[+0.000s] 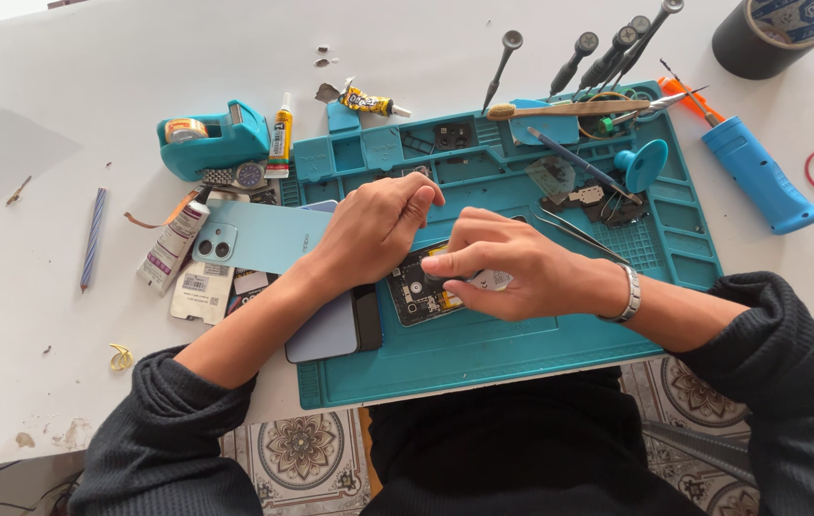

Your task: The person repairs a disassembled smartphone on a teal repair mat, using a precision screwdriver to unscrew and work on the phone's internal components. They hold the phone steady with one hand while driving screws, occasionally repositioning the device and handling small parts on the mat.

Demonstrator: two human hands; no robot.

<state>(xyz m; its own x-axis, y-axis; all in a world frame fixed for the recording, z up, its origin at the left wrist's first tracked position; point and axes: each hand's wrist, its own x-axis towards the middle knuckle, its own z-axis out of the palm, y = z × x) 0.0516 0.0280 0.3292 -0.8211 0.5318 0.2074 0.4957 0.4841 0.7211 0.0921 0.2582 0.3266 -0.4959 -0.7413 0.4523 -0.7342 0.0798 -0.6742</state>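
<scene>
Phone internals (418,287), a dark opened handset with its circuit board showing, lie near the middle of my teal repair mat (521,358), mostly hidden beneath my two hands. My left hand (373,227) rests curled on the upper left edge of the phone, fingers bent and pressing down to steady it. My right hand (512,266) pinches a small pale part (491,280) between thumb and forefinger, right over the board. Just left of my hands lies a light blue back cover (259,236) with two camera rings, and below it a lavender panel (325,332) and a dark panel side by side. Tweezers (579,234) lie just beyond my right hand, with a row of screwdrivers (607,57) at the mat's far edge, and glue tubes (173,247) sit on the white table (72,96). To work well here, I judge, I should keep the left hand firm so the phone cannot slide, and move the pinched piece gently, without twisting or forcing it.
</scene>
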